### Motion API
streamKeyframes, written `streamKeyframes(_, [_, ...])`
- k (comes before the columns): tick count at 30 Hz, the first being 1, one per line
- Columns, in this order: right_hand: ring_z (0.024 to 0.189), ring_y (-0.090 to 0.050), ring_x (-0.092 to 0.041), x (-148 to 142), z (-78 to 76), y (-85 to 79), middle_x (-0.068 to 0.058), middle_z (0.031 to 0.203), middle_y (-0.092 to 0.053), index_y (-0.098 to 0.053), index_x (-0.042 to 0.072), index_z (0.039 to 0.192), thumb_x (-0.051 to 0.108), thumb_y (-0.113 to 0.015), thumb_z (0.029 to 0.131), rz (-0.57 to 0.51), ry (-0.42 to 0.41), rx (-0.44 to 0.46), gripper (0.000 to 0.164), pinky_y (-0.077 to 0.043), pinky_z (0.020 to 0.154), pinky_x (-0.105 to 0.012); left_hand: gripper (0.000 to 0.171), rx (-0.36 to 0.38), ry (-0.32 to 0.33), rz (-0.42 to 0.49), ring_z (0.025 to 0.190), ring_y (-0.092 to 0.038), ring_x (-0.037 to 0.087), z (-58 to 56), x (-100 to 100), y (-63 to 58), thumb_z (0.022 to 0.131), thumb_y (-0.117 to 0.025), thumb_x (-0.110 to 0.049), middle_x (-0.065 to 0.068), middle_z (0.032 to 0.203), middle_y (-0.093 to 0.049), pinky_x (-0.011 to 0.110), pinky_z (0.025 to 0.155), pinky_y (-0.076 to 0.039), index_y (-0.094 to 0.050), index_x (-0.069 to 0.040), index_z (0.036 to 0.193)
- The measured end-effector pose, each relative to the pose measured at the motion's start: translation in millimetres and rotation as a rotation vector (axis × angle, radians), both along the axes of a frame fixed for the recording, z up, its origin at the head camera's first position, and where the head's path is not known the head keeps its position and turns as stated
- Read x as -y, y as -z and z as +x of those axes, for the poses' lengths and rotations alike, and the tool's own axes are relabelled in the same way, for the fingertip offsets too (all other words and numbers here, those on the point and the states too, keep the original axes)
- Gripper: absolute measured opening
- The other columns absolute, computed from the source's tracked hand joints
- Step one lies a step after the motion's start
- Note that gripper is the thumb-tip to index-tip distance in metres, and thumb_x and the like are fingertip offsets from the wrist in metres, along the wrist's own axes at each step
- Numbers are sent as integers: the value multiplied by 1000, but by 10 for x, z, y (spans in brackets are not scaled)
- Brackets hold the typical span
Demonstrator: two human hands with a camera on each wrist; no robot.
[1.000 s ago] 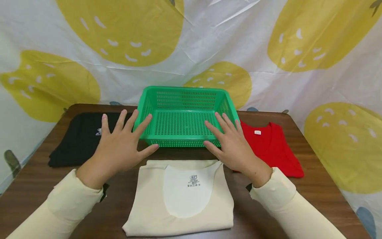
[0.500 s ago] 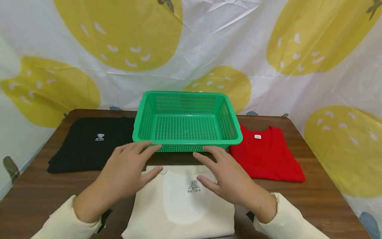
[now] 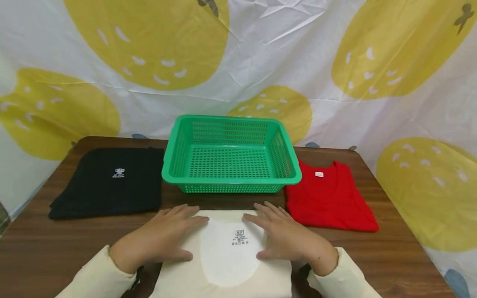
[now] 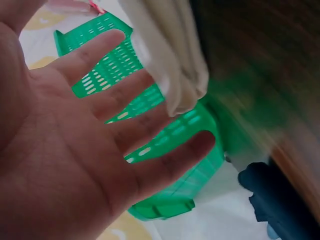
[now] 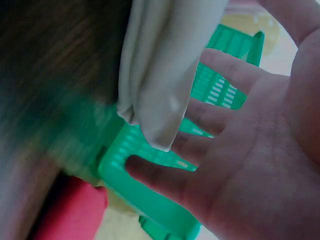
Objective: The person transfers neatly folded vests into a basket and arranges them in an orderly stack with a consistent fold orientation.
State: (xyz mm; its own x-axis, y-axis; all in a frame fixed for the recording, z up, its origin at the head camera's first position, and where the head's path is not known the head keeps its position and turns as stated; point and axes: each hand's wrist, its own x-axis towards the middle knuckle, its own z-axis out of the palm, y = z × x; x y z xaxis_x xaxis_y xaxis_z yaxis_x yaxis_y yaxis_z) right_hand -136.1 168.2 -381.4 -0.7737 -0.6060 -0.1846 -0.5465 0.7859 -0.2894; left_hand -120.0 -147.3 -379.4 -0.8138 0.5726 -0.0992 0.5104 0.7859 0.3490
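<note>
A folded cream shirt [image 3: 228, 258] with a white inside back and a printed label lies nearest me in the head view. My left hand [image 3: 160, 238] is at its upper left side, fingers spread and thumb over the cloth. On the opposite side, my right hand [image 3: 288, 240] mirrors it, thumb over the shirt's right part. In the left wrist view the palm [image 4: 60, 145] faces the shirt's layered edge [image 4: 167, 55], fingers extended. The right wrist view shows the shirt's folded edge [image 5: 165, 85] beside outstretched fingers [image 5: 160, 175]. Some fingertips are hidden behind the cloth.
Behind the shirt stands a green perforated basket [image 3: 231, 181] with nothing in it. A folded black garment [image 3: 112, 190] lies at the left, a folded red garment [image 3: 331, 203] at the right. All rest on a brown wooden table [image 3: 395, 256] before a fruit-patterned curtain [image 3: 261, 54].
Both hands have come down and back toward me, from spread above the basket's front to the sides of the cream shirt. The garments and basket stay in place; the view shifts slightly.
</note>
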Motion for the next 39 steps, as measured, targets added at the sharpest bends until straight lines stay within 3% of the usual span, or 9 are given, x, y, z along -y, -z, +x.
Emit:
streamKeyframes(5, [139,-41,-43,-8,-37,32,-17,154,-42,-44,25,150,42,-88,72,0,104,16,91,-40,107,-63,91,35,-44,-31,137,-44,44,-58,-27,38,67,-91,-40,17,150,-47,74,101,-34,-50,-21,146])
streamKeyframes(10, [123,-53,-35,3,-22,42,-14,143,-51,-45,23,150,49,-90,65,38,123,-43,99,-51,96,-55,104,35,-92,-73,130,-50,40,-99,-63,55,59,-93,-51,15,142,-53,70,96,-39,-48,-19,147])
streamKeyframes(17, [113,-52,-25,-9,-36,89,-9,129,-57,-46,22,148,54,-91,61,51,119,-93,103,-52,90,-46,111,30,-132,-123,116,-55,33,-134,-60,72,53,-91,-61,13,126,-59,61,89,-45,-50,-16,146])
streamKeyframes(28, [109,-50,-25,-19,-93,107,-10,122,-58,-49,16,145,54,-91,60,34,129,-63,103,-51,92,-47,116,63,-158,-103,121,-55,39,-162,-45,132,52,-92,-61,23,131,-56,65,96,-43,-48,-8,146])
streamKeyframes(33, [110,-50,-24,-56,-109,133,-9,122,-57,-51,13,142,52,-91,60,-4,128,-12,99,-51,94,-48,112,130,-160,-61,124,-54,44,-160,-40,165,57,-92,-56,25,136,-54,69,99,-40,-47,-7,146])
streamKeyframes(39, [105,-50,-14,-186,-227,136,0,117,-54,-49,12,143,41,-89,70,-118,93,151,89,-52,87,-34,97,196,-132,11,125,-53,48,-175,29,104,70,-90,-37,32,142,-48,64,98,-45,-43,-10,150])
